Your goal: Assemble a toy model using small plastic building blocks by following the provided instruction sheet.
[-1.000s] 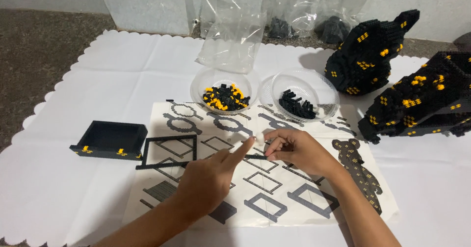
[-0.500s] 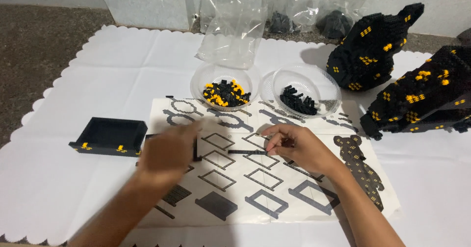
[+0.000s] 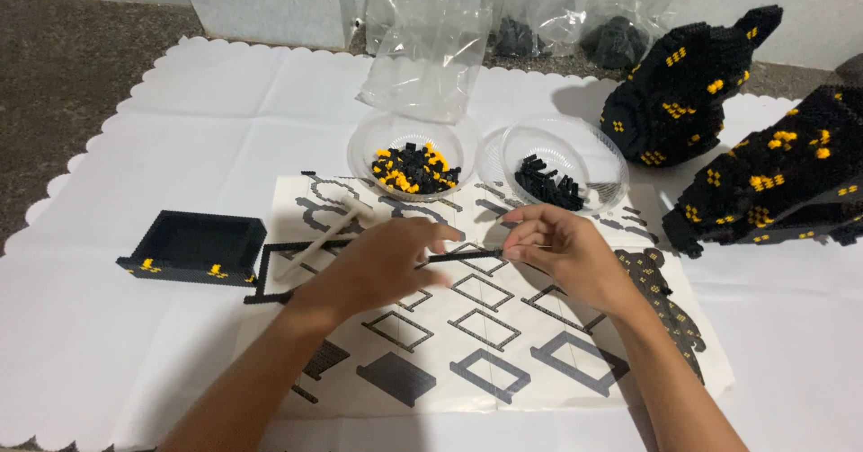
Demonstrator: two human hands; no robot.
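My right hand (image 3: pixel 564 252) pinches one end of a thin black brick strip (image 3: pixel 463 256), holding it just above a printed instruction sheet (image 3: pixel 503 376). My left hand (image 3: pixel 373 270) is blurred and hovers over the sheet's left half, its fingertips close to the strip's other end. It seems to grip a cream stick-like tool (image 3: pixel 322 234) that points up and right. An open square frame of black bricks (image 3: pixel 266 277) lies partly under that hand. A black brick tray (image 3: pixel 193 247) with yellow dots sits to the left.
Two clear bowls stand behind the sheet: one with black and yellow bricks (image 3: pixel 412 166), one with black bricks (image 3: pixel 556 182). Two large black-and-yellow brick models (image 3: pixel 683 101) (image 3: pixel 782 178) fill the right side. Clear plastic bags (image 3: pixel 427 48) lie at the back on the white cloth (image 3: pixel 135 146).
My left hand swung left from the right hand, then came back right toward the strip with the cream stick showing. The right hand stayed put with the strip.
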